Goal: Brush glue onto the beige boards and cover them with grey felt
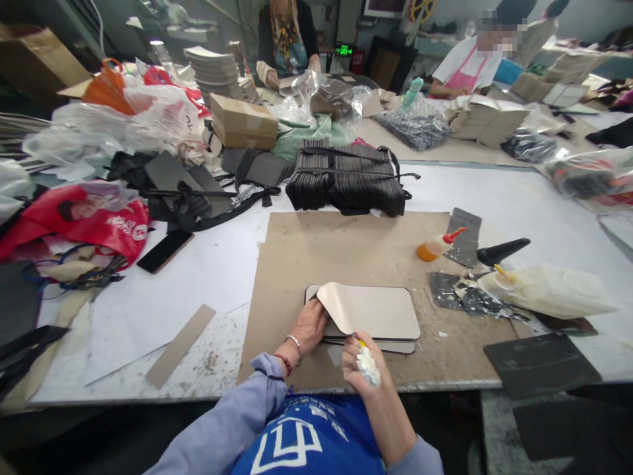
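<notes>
A small stack of rounded beige panels with dark edges (383, 310) lies in front of me. The left end of its top sheet curls upward. My left hand (309, 326) is at that lifted end, its fingers bent around the sheet's edge and the fingertips partly hidden. At the near edge of the stack, my right hand (363, 366) is closed around a yellow-handled tool (366, 365) crusted with lumpy white material. Its working end is hidden, so its exact kind cannot be told. The fingers are close to the curled sheet.
A brown board (346, 244) lies under the stack. On the right are a red-tipped glue bottle (432, 248), a white plastic bottle (554, 288) and glue-spotted dark pieces (448, 290). A bound black bundle (349, 178) stands behind; a phone (165, 251) lies left. Co-workers sit across the table.
</notes>
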Demonstrator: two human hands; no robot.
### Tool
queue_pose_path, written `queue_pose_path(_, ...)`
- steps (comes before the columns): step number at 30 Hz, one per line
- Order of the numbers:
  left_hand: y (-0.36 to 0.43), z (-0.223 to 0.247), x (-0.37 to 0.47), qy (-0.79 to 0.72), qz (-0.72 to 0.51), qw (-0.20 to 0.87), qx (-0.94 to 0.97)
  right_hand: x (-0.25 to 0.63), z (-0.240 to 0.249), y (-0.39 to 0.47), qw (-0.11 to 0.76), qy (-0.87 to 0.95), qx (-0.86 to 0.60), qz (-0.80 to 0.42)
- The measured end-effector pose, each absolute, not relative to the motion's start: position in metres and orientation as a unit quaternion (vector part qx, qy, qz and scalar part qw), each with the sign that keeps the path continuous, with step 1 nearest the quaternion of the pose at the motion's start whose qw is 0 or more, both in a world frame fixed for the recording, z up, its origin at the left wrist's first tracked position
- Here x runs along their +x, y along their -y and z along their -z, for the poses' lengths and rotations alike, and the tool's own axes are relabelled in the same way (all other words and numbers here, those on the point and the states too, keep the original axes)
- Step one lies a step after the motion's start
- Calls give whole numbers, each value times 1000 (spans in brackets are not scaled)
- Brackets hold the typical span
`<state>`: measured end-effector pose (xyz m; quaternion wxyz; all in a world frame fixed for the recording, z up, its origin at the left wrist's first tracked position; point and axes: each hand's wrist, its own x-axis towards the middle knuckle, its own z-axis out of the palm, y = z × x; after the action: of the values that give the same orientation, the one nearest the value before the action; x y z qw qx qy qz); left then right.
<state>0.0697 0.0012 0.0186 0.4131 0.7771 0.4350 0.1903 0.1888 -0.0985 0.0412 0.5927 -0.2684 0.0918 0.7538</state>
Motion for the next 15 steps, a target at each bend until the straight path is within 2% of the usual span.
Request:
queue_pose_path(4,-2,-3,76,-450,-108,302,833,218,-68,114,662,-140,-217,-704)
queue_pose_path(8,-7,-2,82,-480,-67,275,831,265,-98,138,725,-174,-175,-643)
queue_pose_path(15,-7,3,82,-478,-68,238,843,338,-152,192,800,-184,-226,-524)
